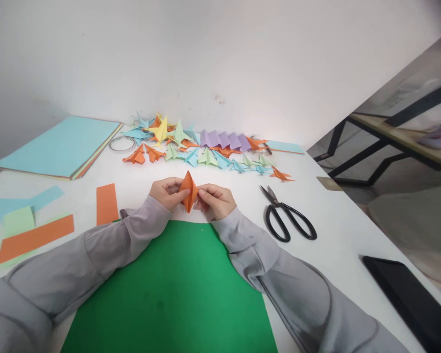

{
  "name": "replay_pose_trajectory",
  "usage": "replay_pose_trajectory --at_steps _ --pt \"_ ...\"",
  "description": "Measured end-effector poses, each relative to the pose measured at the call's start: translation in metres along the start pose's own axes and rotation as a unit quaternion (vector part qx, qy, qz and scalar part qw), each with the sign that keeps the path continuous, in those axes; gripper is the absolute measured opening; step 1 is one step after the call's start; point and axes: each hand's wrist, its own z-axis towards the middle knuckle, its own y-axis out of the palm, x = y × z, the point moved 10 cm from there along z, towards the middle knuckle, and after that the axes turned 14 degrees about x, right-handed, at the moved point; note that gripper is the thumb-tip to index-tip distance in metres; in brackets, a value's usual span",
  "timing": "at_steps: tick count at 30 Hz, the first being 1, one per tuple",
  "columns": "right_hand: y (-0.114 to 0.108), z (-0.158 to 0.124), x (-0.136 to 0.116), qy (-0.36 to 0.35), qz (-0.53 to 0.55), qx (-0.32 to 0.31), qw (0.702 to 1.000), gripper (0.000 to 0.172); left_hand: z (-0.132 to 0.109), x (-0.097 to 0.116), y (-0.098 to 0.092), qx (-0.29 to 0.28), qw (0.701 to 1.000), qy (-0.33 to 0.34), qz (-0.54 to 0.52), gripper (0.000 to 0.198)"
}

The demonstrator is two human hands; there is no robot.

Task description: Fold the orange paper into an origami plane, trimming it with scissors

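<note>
One orange folded paper (188, 190), diamond-like in outline, is held just beyond the far edge of one green sheet (169, 284). Its left side is pinched by the left hand (168, 192), its right edge by the right hand (217, 200), presumably so both sides are steadied. One pair of scissors (275, 203) is laid at right, likely for easy reach. On the tabletop (338, 225), two orange strips (106, 203) and one tape ring (122, 143) are counted at left. Paper figures (161, 130) are massed by the wall (206, 59), probably for working room; by overlap, an exact count is prevented.
</note>
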Motion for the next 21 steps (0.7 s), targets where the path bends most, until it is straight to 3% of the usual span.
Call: replay_pose_trajectory --at_steps 8,11,16,21 --pt "0.006 -0.002 0.000 0.007 -0.018 -0.032 0.999 0.027 -0.005 0.004 0.002 -0.004 0.999 0.012 0.053 0.024" --pt "0.009 -0.005 -0.004 -0.021 -0.036 -0.051 0.998 0.026 -0.007 0.010 0.005 -0.014 0.998 0.025 0.062 0.021" --pt "0.012 -0.009 -0.010 -0.073 -0.081 -0.061 0.992 0.028 -0.009 0.030 0.007 -0.026 0.991 0.103 0.081 0.013" --pt "0.013 -0.010 -0.013 -0.105 -0.083 -0.060 0.989 0.034 -0.009 0.026 0.006 -0.037 0.990 0.110 0.076 0.013"
